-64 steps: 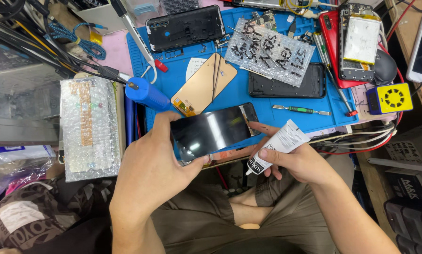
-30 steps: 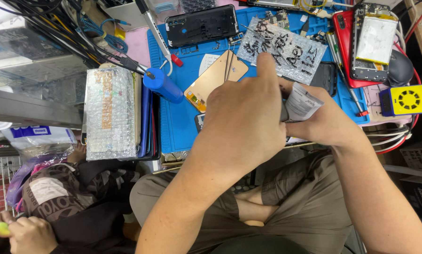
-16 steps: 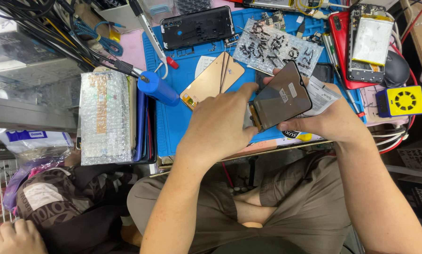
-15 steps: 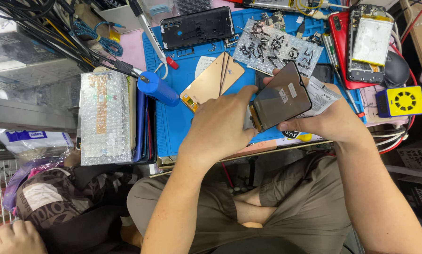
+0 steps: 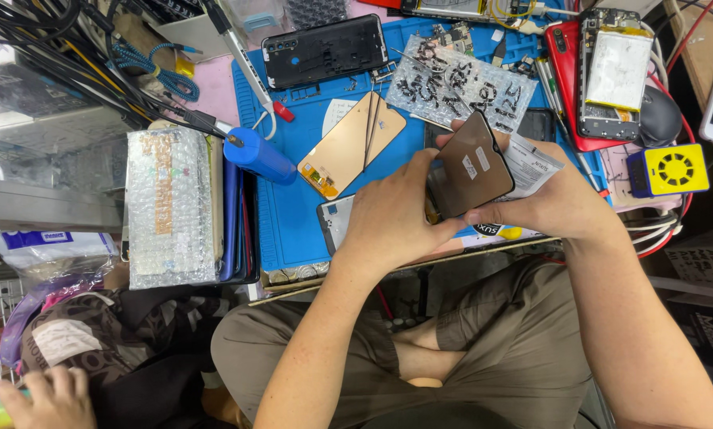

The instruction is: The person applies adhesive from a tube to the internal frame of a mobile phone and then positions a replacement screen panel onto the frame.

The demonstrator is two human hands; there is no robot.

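Observation:
Both my hands hold a dark phone screen panel (image 5: 469, 164) upright over the blue work mat (image 5: 293, 214), its back with small white stickers facing me. My left hand (image 5: 388, 218) grips its lower left edge. My right hand (image 5: 543, 202) grips the right side and also pinches a white glue tube (image 5: 531, 165) behind the panel. A phone frame (image 5: 334, 221) lies on the mat just under my left hand.
A copper-backed screen panel (image 5: 348, 144), a black phone housing (image 5: 325, 50), a clear bag of small parts (image 5: 460, 83), an opened red phone (image 5: 603, 71), a yellow fan box (image 5: 668, 170), a blue bottle (image 5: 257, 155) and a bubble-wrapped stack (image 5: 170, 206). Another person's hand (image 5: 47, 401) at bottom left.
The screen panel was turned from glass side up to back side facing me and raised above the mat. My view has shifted slightly; my hands keep their grip.

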